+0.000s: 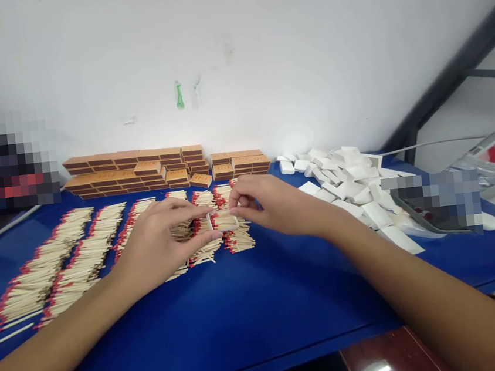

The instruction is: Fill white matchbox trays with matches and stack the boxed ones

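L hand (pixel 160 242) pinches white matchbox tray (pixel 224 227) over match rows (pixel 82 256) on blue table (pixel 286 299). R hand (pixel 276 206) fingertips closed on matches (pixel 226 217) in the tray. Looks like filling step; next needs matches level, tray steady.

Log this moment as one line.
left hand: holds tray | right hand: fingertips at tray | below: matches on table | back: boxes | right: empty trays

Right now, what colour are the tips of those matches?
Red tips on the matches; head view shows it best.
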### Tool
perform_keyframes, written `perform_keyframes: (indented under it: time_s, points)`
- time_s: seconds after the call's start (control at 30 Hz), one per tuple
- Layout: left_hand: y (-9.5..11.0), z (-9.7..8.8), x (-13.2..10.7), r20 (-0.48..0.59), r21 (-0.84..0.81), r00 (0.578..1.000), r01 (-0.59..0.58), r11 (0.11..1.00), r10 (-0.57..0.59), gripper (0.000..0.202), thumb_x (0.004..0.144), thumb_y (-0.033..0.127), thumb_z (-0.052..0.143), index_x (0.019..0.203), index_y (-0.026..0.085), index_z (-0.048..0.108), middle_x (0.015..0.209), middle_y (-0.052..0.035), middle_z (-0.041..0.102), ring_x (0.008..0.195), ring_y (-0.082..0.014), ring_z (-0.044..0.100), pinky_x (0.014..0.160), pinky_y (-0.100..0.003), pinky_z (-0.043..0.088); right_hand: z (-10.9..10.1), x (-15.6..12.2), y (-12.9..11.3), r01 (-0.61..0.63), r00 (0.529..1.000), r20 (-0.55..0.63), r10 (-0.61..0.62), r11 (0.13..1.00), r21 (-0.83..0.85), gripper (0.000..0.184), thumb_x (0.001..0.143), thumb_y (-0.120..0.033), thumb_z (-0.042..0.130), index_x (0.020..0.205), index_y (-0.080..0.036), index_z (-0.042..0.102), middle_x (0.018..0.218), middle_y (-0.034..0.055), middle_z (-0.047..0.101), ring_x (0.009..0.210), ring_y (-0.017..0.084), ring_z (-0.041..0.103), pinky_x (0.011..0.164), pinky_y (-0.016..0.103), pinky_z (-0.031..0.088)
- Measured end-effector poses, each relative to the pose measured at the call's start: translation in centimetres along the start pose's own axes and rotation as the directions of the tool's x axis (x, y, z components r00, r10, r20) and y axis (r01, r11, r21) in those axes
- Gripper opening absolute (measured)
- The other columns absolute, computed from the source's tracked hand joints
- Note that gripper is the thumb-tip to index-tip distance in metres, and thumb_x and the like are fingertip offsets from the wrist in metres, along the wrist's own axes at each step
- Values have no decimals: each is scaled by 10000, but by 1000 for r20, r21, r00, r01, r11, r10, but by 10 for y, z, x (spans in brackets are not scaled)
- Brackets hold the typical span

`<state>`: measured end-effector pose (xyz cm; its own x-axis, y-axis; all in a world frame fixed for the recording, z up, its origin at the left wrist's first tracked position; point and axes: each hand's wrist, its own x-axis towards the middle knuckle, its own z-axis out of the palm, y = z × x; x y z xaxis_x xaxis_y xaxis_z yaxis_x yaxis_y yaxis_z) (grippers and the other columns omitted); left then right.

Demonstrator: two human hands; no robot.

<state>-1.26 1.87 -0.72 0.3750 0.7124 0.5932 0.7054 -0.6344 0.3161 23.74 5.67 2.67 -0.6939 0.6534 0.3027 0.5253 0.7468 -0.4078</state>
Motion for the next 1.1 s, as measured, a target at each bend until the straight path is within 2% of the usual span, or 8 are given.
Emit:
perform_keyframes:
  time_s: [0.13,0.23,0.3,0.47,0.67,0.87,1.03,1.1]
  points:
    - [1,0,1,13,-8,1000,20,1000,-20,362,850,536,759,1122,297,779,1029,-45,742,927,-244,667,830,-381,514,-4,1,2,10,1000,-27,-9,1000,27,95,964,-239,585,898,-202,643,851,22,629,766,147,537,694,277,384]
    - [3,-1,1,23,-26,999,35,999,-34,365,845,547,762,1112,298,778,1029,-42,743,931,-240,667,836,-374,517,-16,3,24,-100,987,-126,96,995,-26,117,950,-256,592,892,-195,673,834,30,639,752,157,539,697,287,389]
    - [3,-1,1,24,-30,999,42,999,-42,370,838,556,766,1104,299,777,1026,-38,743,932,-234,667,837,-366,519,-22,3,43,-131,982,-144,119,988,-83,104,932,-229,606,941,-192,703,859,43,648,785,170,554,716,294,398]
    - [2,-2,1,22,-12,999,38,999,-37,376,841,566,761,1105,298,777,1020,-34,741,939,-232,665,840,-365,514,-17,3,74,-71,996,41,75,995,-74,188,910,-157,625,1061,-203,727,935,53,680,815,176,569,739,298,409]
    - [0,-2,3,7,6,1000,9,1000,-9,391,849,563,755,1124,287,779,1019,-50,738,906,-230,669,797,-357,512,-5,5,78,-135,988,65,142,986,-96,23,885,-172,694,905,-164,686,847,28,618,752,149,541,684,265,381]
    - [3,-2,2,6,-1,1000,15,1000,-15,401,840,584,753,1106,284,782,1024,-54,747,926,-237,674,822,-363,523,-5,5,77,-121,990,59,128,987,-107,130,897,-171,685,1026,-181,685,873,24,590,783,159,523,703,265,368]
    - [0,-1,1,11,-4,1000,14,1000,-14,395,838,559,767,1124,287,778,1022,-52,742,913,-234,669,829,-374,516,-1,7,80,-146,985,70,155,982,-116,9,907,-168,667,902,-171,662,826,21,589,747,153,523,684,266,365]
    - [-1,-1,1,25,-1,999,25,1000,-25,388,842,553,765,1129,293,777,1015,-51,739,912,-235,664,830,-379,512,1,7,82,-168,981,79,178,979,-119,42,920,-163,639,879,-170,643,832,29,599,749,156,526,679,268,364]
